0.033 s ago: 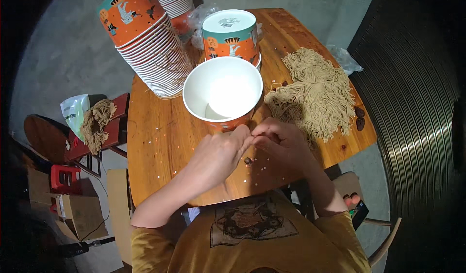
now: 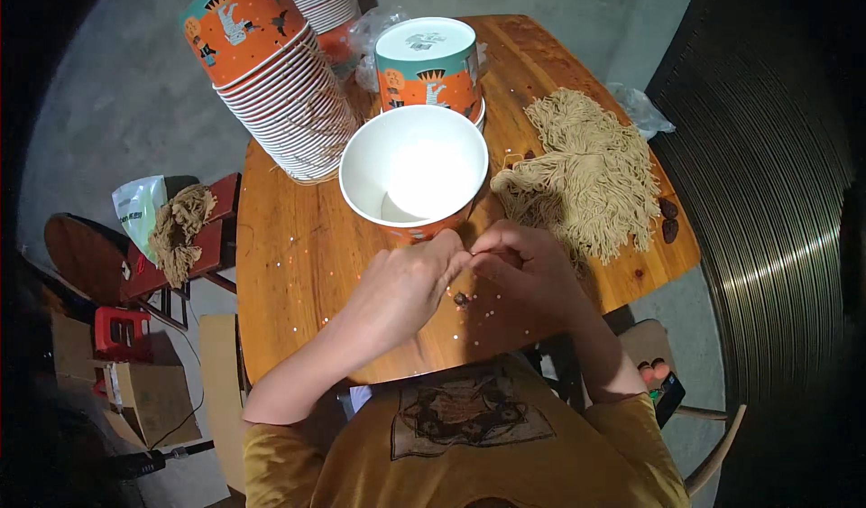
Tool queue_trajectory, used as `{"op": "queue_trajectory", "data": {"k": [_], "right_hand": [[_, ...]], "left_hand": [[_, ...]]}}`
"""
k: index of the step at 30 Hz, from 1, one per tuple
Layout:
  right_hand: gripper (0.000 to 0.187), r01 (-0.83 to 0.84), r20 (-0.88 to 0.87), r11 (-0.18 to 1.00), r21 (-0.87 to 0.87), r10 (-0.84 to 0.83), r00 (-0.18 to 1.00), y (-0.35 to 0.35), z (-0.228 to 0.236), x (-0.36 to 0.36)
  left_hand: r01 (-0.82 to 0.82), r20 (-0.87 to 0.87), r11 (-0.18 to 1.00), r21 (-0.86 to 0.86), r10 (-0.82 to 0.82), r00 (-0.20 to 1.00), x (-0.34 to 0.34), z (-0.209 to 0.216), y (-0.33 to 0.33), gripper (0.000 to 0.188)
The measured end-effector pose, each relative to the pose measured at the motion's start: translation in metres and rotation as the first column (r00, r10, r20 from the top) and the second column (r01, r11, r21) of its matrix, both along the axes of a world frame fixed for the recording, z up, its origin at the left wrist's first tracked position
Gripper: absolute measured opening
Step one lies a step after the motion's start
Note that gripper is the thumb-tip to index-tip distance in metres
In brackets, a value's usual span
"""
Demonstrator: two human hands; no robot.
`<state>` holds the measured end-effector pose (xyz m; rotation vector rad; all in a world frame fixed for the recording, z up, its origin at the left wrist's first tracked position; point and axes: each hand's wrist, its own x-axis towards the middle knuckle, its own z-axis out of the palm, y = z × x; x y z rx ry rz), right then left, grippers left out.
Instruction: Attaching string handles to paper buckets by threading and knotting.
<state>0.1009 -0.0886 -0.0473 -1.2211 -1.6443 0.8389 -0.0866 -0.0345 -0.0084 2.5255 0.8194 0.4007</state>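
Note:
My left hand and my right hand meet fingertip to fingertip at the near side of an open paper bucket, white inside and orange outside. Both are closed in a pinch. Whatever is between the fingers is too small and hidden to name. The bucket stands upright, and its inside shows only bare white wall and bottom. Below my fingers a small dark round bit lies on the wooden table. Right of the bucket and close to my right hand spreads a heap of tan yarn strands.
Behind the open bucket sits an upturned printed bucket. A tall leaning stack of buckets fills the table's far left. Dark reddish oval pieces lie by the right edge. Left of the table, a bench carries more strands.
My right hand has shifted very slightly at the fingertips. Everything else looks the same.

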Motion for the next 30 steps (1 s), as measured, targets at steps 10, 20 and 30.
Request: {"op": "queue_trajectory", "data": {"k": [10,20,30], "right_hand": [[0.016,0.132,-0.230,0.990,0.056,-0.116,0.966,0.005,-0.022,-0.008],[0.019,-0.035,-0.296,0.990,-0.135,-0.006,0.955,0.005,-0.015,-0.005],[0.011,0.051,-0.460,0.993,-0.110,-0.096,0.882,0.004,-0.024,-0.017]], "left_hand": [[-0.038,0.243,0.989,-0.141,0.072,0.967,-0.002,0.003,-0.002,0.014],[0.015,0.335,1.000,0.007,-0.017,0.942,0.001,-0.012,-0.001,0.010],[0.025,0.305,0.991,0.133,-0.065,0.950,0.000,-0.011,0.003,0.014]]}}
